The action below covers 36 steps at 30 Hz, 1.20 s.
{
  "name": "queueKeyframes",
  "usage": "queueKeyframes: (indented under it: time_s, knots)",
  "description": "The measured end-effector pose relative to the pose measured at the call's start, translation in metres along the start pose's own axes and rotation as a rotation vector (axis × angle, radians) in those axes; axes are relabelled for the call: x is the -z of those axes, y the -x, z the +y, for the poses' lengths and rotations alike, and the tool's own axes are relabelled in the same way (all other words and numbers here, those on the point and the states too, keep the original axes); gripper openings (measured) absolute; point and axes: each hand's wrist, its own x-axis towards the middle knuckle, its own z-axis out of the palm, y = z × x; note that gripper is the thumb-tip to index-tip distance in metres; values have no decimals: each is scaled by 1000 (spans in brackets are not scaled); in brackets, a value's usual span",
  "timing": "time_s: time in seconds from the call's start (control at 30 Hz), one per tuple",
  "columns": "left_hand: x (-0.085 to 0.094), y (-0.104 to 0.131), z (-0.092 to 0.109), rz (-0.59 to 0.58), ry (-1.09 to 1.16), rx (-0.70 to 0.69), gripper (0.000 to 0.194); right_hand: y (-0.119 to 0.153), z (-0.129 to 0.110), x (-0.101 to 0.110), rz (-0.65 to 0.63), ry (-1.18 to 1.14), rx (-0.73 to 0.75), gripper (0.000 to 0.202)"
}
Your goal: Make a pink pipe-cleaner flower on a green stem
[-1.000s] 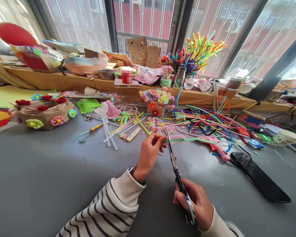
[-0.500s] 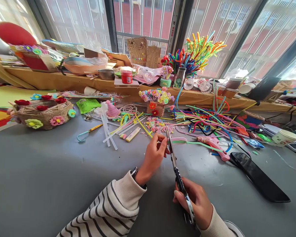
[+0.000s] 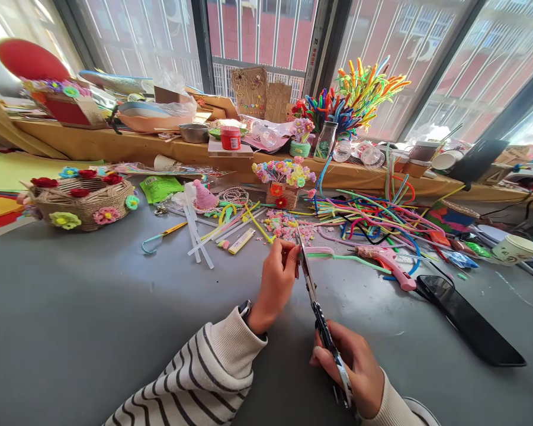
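Near the middle, my left hand (image 3: 278, 281) is pinched at the end of a pink and green pipe cleaner strip (image 3: 320, 252) that extends to the right. Long scissors (image 3: 318, 313) are in my right hand (image 3: 355, 367), its fingers around the handles. The blades point up and away, beside my left fingertips and across the strip's near end. Beyond the fingertips lie small pastel fluffy clippings (image 3: 284, 223). What sits exactly between my left fingertips is mostly hidden.
A pink glue gun (image 3: 393, 266) and a black phone-like slab (image 3: 466, 319) lie to the right. Pipe cleaners (image 3: 368, 213) are heaped behind. A woven flower basket (image 3: 82, 204) stands left, and glue sticks (image 3: 196, 231) lie left of centre.
The scissor blades and my left fingertips have shifted slightly left relative to the scene. Both hands keep their hold, and the whole view has moved a little.
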Motion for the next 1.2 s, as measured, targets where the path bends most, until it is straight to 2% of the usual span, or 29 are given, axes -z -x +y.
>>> queueKeyframes:
  time_s: [0.3, 0.53, 0.63, 0.83, 0.97, 1.07, 1.2]
  knots:
    - [2, -2, 3, -4, 108, 33, 17, 2, -5, 5, -89, -109, 37, 37]
    - [-1, 2, 1, -121, 93, -25, 15, 3, -5, 6, -80, -121, 78, 41]
    - [0, 2, 1, -93, 20, -39, 15, 2, -3, 4, -65, -110, 83, 37]
    - [5, 3, 6, -24, -273, -118, 11, 3, -3, 1, -9, -12, 83, 36]
    - [6, 3, 8, -64, -423, -160, 17, 3, -3, 1, 17, -17, 73, 35]
    - [5, 2, 5, -102, -474, -164, 24, 3, -3, 1, 12, -22, 75, 36]
    - [3, 2, 2, -79, -456, -178, 24, 3, -5, 2, -9, -64, 63, 38]
